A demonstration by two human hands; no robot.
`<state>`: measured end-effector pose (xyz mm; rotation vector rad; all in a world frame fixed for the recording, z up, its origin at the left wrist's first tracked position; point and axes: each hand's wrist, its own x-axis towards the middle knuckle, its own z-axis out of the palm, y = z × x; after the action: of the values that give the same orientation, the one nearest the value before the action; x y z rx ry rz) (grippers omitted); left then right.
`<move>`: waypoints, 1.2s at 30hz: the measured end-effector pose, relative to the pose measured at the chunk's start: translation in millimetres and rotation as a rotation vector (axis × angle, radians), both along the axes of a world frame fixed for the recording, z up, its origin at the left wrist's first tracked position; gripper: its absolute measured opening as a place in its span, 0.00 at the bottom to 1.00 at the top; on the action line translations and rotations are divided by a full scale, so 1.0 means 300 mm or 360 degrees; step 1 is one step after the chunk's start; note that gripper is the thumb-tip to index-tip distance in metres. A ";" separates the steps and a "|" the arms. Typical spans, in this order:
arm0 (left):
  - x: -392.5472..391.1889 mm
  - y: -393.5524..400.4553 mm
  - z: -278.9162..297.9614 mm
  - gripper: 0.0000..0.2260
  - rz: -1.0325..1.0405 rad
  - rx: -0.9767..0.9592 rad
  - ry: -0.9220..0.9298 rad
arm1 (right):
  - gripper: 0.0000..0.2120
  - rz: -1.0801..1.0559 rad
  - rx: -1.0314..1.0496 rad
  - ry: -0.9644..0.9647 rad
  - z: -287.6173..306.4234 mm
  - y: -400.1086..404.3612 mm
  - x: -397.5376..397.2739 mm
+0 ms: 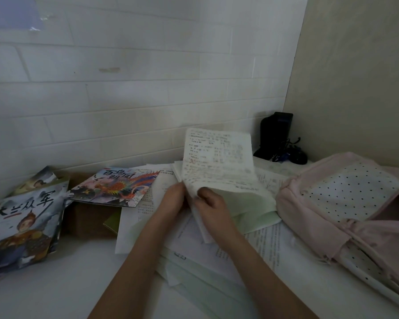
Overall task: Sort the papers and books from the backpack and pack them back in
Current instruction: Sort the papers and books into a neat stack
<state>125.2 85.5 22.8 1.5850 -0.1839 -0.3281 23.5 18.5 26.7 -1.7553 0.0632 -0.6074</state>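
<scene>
Sorting step: left hand (174, 196) and right hand (209, 199) pinch folded worksheet (217, 157) above paper pile (194, 249); backpack (346, 203) at three o'clock (unzipped). Next, likely: stack it squarely.

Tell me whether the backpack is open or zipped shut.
Open: the pink backpack lies on its side, its top gaping to show a dark interior.

backpack (346, 210): cut off right | raised sheet (217, 155): writing blurred
</scene>
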 end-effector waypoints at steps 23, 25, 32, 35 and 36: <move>-0.031 0.107 0.060 0.15 -0.0263 -0.0779 0.0199 | 0.26 -0.0254 0.0823 0.0314 0.060 -0.344 -0.044; -0.044 0.115 0.064 0.14 -0.0322 -0.0766 0.0156 | 0.21 0.0051 0.0954 0.0268 0.066 -0.369 -0.079; -0.074 0.089 0.135 0.15 -0.0289 -0.0371 -0.0423 | 0.13 -0.0027 0.0455 0.0091 0.136 -0.398 -0.079; -0.058 0.093 0.206 0.15 -0.0241 -0.0337 -0.0583 | 0.20 0.0042 0.0337 -0.0036 0.223 -0.420 -0.088; -0.055 0.094 0.224 0.19 -0.0252 -0.0290 -0.0652 | 0.24 0.0090 0.0340 -0.0056 0.252 -0.429 -0.093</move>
<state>108.6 113.7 90.2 1.4446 -0.6407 -0.1005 -4.4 -110.3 102.2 -1.5344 0.0517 -0.5689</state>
